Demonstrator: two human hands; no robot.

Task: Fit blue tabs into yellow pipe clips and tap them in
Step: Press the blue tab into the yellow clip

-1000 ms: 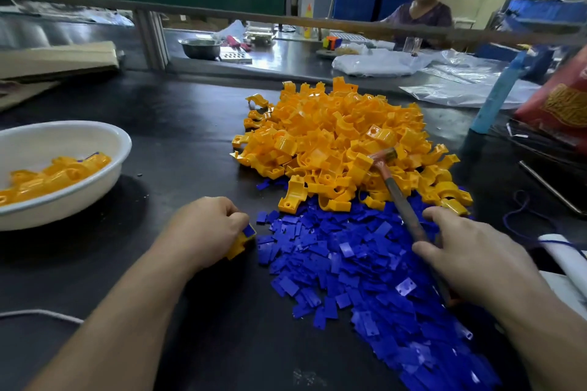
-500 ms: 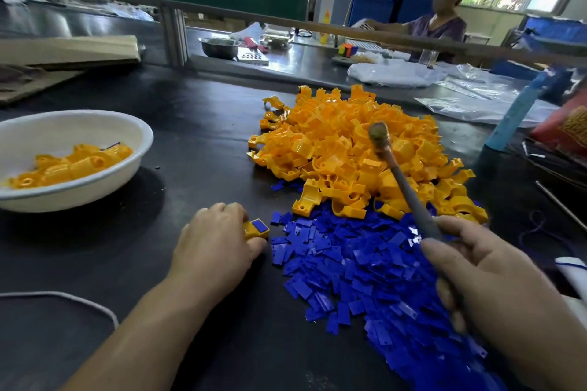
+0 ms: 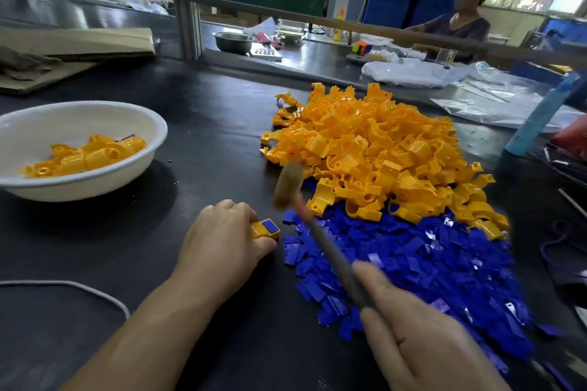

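My left hand [image 3: 222, 241] pinches a yellow pipe clip [image 3: 265, 229] down on the dark table, a blue tab showing in its top. My right hand [image 3: 419, 340] grips the handle of a small hammer whose blurred head [image 3: 287, 184] hangs a little above and to the right of that clip. A big heap of yellow clips [image 3: 374, 152] lies behind, and a spread of loose blue tabs [image 3: 428, 267] lies in front of it, under the hammer handle.
A white bowl [image 3: 149, 155] at the left holds several yellow clips. A grey cord [image 3: 79, 286] crosses the table near my left forearm. Cardboard lies at the far left, plastic sheets and a blue pole at the right. A person sits beyond the rail.
The hammer head rose from the yellow heap, then swung left and down toward the clip under my left hand. My left hand stayed on the clip.
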